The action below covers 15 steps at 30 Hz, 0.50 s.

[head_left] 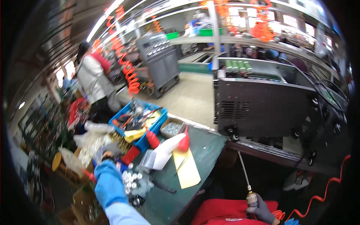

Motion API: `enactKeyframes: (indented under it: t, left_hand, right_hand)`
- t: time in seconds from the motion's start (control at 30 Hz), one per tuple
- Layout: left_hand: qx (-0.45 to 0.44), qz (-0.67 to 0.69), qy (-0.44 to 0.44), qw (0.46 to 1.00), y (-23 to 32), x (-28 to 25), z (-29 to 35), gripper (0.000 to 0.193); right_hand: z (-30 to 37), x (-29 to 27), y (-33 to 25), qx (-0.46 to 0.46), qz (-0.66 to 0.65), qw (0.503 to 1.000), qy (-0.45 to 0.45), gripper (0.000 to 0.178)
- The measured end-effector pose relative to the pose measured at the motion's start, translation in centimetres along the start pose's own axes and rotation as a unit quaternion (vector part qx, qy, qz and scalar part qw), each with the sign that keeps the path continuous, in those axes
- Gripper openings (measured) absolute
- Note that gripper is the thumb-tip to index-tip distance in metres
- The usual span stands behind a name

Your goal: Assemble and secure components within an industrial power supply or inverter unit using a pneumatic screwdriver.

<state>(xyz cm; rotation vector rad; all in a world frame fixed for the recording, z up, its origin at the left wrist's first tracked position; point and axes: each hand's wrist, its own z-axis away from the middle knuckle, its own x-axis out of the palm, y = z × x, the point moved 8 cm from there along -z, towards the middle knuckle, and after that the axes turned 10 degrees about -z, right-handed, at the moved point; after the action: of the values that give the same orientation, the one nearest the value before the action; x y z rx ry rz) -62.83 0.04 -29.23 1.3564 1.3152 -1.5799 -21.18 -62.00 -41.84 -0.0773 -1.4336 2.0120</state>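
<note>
My right hand (261, 212), in a grey glove, is closed around a power screwdriver (252, 200). Its long thin bit points up and away from me, over the dark gap beside the bench. My left arm, in a blue sleeve, stretches to the bench's left edge. The left hand (108, 156) is small and blurred there, its fingers mostly hidden. Beside it lie white round plastic parts (131, 180) and a clear plastic bag (144, 186). A white squeeze bottle with a red tip (165, 152) lies to its right, near a yellow paper sheet (187, 170).
A blue bin (161, 120) of mixed tools and a box of small screws (171, 128) stand farther back on the green bench (206, 140). A large black metal cabinet (262, 108) on casters occupies the right. Orange coiled hoses (129, 73) hang overhead. Another person (93, 75) stands at far left.
</note>
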Motion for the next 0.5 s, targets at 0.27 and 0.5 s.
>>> enactKeyframes:
  t: [0.27, 0.5]
  left_hand:
    - [0.293, 0.205, 0.012, 0.934, 26.7, -10.5, -9.7, 0.039]
    - [0.457, 0.335, -0.059, 0.822, 42.2, -17.9, -6.7, 0.032]
  right_hand:
    - [-0.5, 3.4, -1.4, -0.01, 0.036, 0.999, -0.039, 0.076]
    - [1.5, 4.4, -3.6, -0.006, 0.093, 0.995, -0.044, 0.077]
